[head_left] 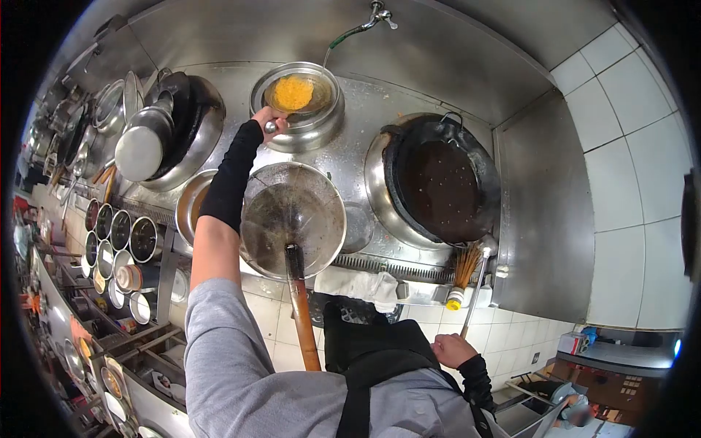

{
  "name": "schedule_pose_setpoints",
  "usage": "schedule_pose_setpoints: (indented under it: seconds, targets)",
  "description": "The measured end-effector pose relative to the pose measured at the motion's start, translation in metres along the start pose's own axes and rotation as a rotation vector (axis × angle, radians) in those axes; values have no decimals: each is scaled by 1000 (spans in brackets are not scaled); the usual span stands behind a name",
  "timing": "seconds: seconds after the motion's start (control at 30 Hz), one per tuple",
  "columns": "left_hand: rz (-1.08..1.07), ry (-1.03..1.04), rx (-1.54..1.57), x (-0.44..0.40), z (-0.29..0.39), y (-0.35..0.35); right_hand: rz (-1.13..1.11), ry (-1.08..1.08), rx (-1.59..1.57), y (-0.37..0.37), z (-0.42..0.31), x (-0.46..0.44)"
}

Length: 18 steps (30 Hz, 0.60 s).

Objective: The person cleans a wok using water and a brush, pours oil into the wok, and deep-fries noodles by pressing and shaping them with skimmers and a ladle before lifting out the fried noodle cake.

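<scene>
My left hand [270, 120] is closed round the metal handle of a round, bowl-shaped scoop or strainer; I cannot tell which. Yellow, crumbly-looking food [293, 93] fills its bowl, over a wide steel pot [310, 137]. A green hose [349, 34] ends above the pot's back edge, with a thin stream below it. Low on the right, my right hand [453, 350] is closed round the lower end of a long-handled metal ladle [477, 292]. The ladle's head rests by the rim of a black wok [400, 179] that holds dark liquid.
A large wire strainer [328, 248] with a wooden handle lies under my left arm. A bamboo brush [465, 270] and a white cloth [358, 286] are along the front edge. Stacked pans [140, 153] and several seasoning pots [146, 239] stand left. Another person [573, 405] is at lower right.
</scene>
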State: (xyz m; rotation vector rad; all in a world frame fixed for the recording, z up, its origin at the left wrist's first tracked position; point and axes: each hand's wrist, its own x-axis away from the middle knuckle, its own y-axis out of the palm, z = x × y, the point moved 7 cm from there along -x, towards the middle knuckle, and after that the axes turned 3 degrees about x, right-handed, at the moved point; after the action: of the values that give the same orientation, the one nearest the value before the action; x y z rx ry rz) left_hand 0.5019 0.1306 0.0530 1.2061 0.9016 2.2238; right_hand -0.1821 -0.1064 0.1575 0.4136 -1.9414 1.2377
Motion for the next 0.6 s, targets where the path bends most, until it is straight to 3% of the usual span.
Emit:
schedule_pose_setpoints:
  seconds: [0.03,0.13,0.27,0.3,0.4,0.43,0.5,0.57,0.6]
  targets:
    - [-145,63,-184,-9,7,-8,19,-6,-11,-2,-1,-1]
    - [-10,-9,26,-13,15,-28,6,8,-9,-5,-3,-4]
    - [-5,38,-16,-10,16,-25,29,-8,10,-2,1,-7]
    - [-136,101,-181,-10,15,-17,32,-2,20,-3,1,-7]
    - [-74,-134,127,5,-4,1,22,-1,15,-4,5,-4]
    - [-95,-98,142,21,-9,17,19,-8,5,-3,4,-5]
    - [-188,10,-128,27,-11,24,-19,12,4,-9,3,-5]
    - [-76,-176,309,42,-28,32,-33,-23,12,-17,1,-3]
    - [-136,-120,234,51,-31,44,-31,-27,28,-19,4,-5]
